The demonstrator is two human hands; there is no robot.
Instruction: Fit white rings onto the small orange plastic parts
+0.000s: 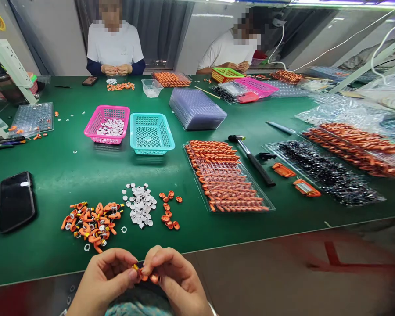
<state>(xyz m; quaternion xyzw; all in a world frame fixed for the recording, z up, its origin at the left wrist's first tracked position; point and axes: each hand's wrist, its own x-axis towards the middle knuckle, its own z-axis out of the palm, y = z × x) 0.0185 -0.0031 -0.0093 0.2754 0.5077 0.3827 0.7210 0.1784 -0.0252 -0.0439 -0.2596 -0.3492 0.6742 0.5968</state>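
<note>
In front of the table's near edge, my left hand (105,277) pinches a small orange part with a gold-coloured end (142,275) between thumb and fingers. Close against it, my right hand (179,277) grips a small orange cap (154,278). The fingers partly cover both pieces, so I cannot tell whether they are joined. Beyond my left hand lies a pile of orange hook-shaped parts (91,224) with gold ends. White round discs (141,207) are heaped beside it, and several loose orange caps (166,214) lie to their right.
Across the green table (85,171) stand a pink basket (95,137) of white pieces and a turquoise basket (152,149). A tray of orange parts (225,180), a hammer (258,169) and a black-parts tray (329,175) lie right. A phone (16,202) lies left. Two people sit opposite.
</note>
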